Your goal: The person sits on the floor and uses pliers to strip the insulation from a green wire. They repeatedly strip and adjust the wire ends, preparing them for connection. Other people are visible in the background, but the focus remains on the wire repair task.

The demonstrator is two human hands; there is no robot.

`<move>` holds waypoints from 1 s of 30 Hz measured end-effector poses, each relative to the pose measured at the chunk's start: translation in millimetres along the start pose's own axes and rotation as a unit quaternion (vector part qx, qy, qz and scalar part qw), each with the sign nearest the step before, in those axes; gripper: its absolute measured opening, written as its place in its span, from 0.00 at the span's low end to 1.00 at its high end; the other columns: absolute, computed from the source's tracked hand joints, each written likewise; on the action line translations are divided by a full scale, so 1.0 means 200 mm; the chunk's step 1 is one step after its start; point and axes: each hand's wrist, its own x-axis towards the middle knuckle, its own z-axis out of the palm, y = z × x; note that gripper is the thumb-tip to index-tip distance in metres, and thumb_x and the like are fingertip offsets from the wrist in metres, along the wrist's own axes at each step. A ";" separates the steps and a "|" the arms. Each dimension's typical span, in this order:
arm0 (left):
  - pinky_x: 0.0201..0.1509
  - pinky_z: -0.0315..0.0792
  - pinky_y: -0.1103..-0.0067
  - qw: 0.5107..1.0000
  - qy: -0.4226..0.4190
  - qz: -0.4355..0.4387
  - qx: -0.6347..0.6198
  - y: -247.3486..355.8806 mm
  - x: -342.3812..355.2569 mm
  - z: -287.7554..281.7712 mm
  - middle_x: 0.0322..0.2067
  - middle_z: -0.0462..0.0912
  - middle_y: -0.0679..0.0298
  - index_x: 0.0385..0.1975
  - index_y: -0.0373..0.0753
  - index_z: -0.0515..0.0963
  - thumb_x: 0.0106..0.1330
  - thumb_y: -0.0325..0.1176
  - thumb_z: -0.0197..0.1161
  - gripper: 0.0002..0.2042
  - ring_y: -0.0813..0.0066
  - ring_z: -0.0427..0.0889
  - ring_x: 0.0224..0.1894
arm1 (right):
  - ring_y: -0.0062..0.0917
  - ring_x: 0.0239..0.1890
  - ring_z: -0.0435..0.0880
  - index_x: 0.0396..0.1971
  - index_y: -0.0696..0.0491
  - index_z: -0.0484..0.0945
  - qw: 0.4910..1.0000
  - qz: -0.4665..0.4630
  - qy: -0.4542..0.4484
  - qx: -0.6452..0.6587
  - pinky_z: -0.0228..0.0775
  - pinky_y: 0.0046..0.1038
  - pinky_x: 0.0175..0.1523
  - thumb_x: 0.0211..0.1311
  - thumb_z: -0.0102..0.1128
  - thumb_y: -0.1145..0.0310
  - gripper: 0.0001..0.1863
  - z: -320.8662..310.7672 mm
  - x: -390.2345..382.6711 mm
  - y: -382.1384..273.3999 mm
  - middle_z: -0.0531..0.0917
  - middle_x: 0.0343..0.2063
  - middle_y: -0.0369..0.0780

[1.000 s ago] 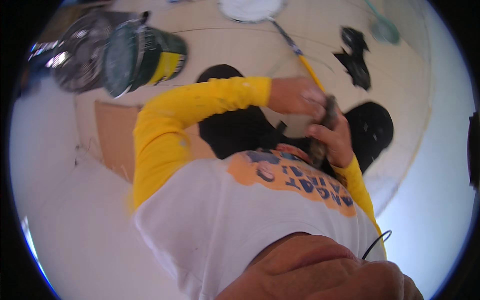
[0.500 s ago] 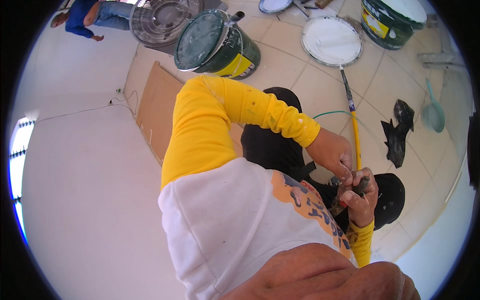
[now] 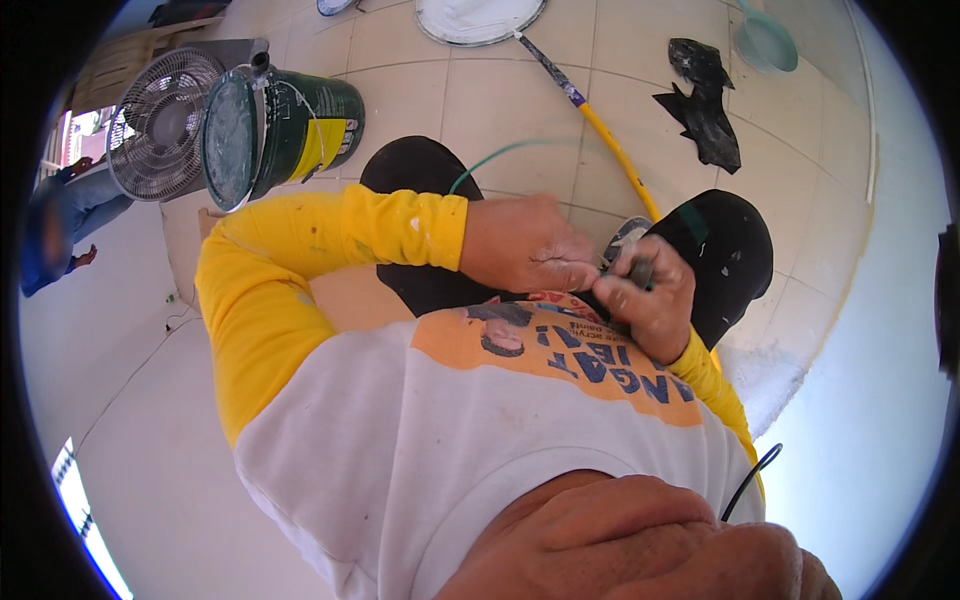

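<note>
My left hand [image 3: 530, 245] is closed, thumb and fingers pinched together in front of my chest. My right hand [image 3: 652, 300] meets it, its fingers curled round a short dark object [image 3: 640, 272] whose kind I cannot make out. Between the fingertips something small and thin shows, too blurred to name. A thin green strand [image 3: 490, 160], like wire or cord, arcs above my knees; part of it is smeared, and where its ends go is hidden. Both hands sit between my black-trousered knees [image 3: 725, 265].
A yellow pole [image 3: 610, 140] leans from the white-coated round lid [image 3: 480, 20] towards my right knee. Black crumpled plastic [image 3: 705, 110] and a green dipper [image 3: 765, 45] lie beyond. To the left are a green paint bucket [image 3: 285, 130], a fan [image 3: 165, 125] and another person [image 3: 60, 230].
The view has turned, so the bucket and pole appear further left. Both hands remain together. The green strand has shifted and is now partly smeared.
</note>
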 end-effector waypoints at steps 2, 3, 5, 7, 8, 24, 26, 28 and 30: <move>0.28 0.69 0.71 0.995 -0.021 -0.010 -0.095 -0.02 -0.04 0.03 0.23 0.77 0.58 0.31 0.34 0.77 0.72 0.42 0.54 0.16 0.65 0.78 0.28 | 0.11 0.25 0.71 0.29 0.55 0.76 0.965 -0.189 -0.057 -0.175 0.65 0.17 0.30 0.48 0.76 0.70 0.14 -0.01 -0.01 0.04 0.76 0.22 0.31; 0.28 0.69 0.70 0.985 -0.043 -0.042 -0.159 -0.02 -0.07 0.06 0.23 0.76 0.58 0.31 0.34 0.77 0.72 0.41 0.54 0.15 0.63 0.78 0.28 | 0.12 0.25 0.72 0.30 0.55 0.76 0.946 -0.239 -0.083 -0.204 0.66 0.18 0.30 0.48 0.76 0.70 0.14 -0.01 -0.01 0.05 0.76 0.22 0.32; 0.27 0.68 0.69 0.953 -0.005 -0.090 -0.291 -0.02 -0.09 0.12 0.22 0.75 0.58 0.29 0.36 0.74 0.72 0.38 0.53 0.13 0.58 0.75 0.25 | 0.13 0.23 0.73 0.30 0.56 0.77 0.938 -0.241 -0.060 -0.241 0.66 0.17 0.29 0.48 0.75 0.70 0.14 0.01 -0.02 0.03 0.77 0.20 0.33; 0.26 0.68 0.72 0.998 0.049 0.008 0.050 -0.02 -0.06 0.04 0.22 0.75 0.61 0.26 0.37 0.73 0.72 0.39 0.53 0.14 0.60 0.72 0.21 | 0.13 0.22 0.73 0.29 0.56 0.77 0.994 -0.082 -0.004 -0.066 0.65 0.17 0.27 0.49 0.75 0.69 0.14 0.04 0.03 -0.03 0.77 0.19 0.33; 0.26 0.68 0.73 0.971 0.076 0.061 0.218 -0.02 -0.04 0.00 0.22 0.75 0.62 0.25 0.37 0.73 0.72 0.39 0.53 0.15 0.61 0.70 0.19 | 0.13 0.21 0.73 0.28 0.56 0.77 0.999 0.000 0.025 0.022 0.65 0.17 0.27 0.49 0.75 0.68 0.14 0.04 0.06 -0.04 0.77 0.19 0.33; 0.24 0.68 0.69 0.999 0.012 -0.015 0.047 0.03 -0.15 -0.10 0.17 0.73 0.55 0.23 0.37 0.73 0.72 0.42 0.55 0.17 0.52 0.73 0.20 | 0.20 0.19 0.76 0.29 0.56 0.79 0.931 -0.179 -0.006 -0.317 0.68 0.24 0.26 0.48 0.75 0.64 0.15 0.09 0.00 -0.11 0.78 0.19 0.38; 0.23 0.65 0.71 0.999 -0.010 -0.031 0.001 0.02 -0.20 -0.09 0.16 0.70 0.57 0.23 0.38 0.71 0.71 0.40 0.56 0.15 0.55 0.70 0.19 | 0.19 0.19 0.76 0.29 0.56 0.78 0.900 -0.277 -0.018 -0.338 0.68 0.23 0.27 0.48 0.75 0.65 0.14 0.11 0.01 -0.07 0.78 0.19 0.37; 0.24 0.63 0.72 1.000 0.011 -0.020 -0.017 -0.02 -0.23 -0.08 0.16 0.69 0.58 0.23 0.38 0.71 0.71 0.39 0.55 0.15 0.57 0.67 0.19 | 0.18 0.20 0.75 0.28 0.56 0.78 0.939 -0.224 0.061 -0.255 0.68 0.23 0.27 0.49 0.74 0.65 0.14 0.15 0.00 -0.02 0.77 0.18 0.36; 0.25 0.62 0.72 0.997 0.082 0.012 -0.004 -0.11 -0.21 -0.08 0.18 0.70 0.58 0.23 0.37 0.72 0.73 0.41 0.52 0.17 0.57 0.63 0.21 | 0.13 0.19 0.72 0.30 0.55 0.77 0.989 -0.114 0.061 -0.073 0.63 0.17 0.25 0.53 0.72 0.68 0.11 0.12 0.06 0.01 0.75 0.18 0.32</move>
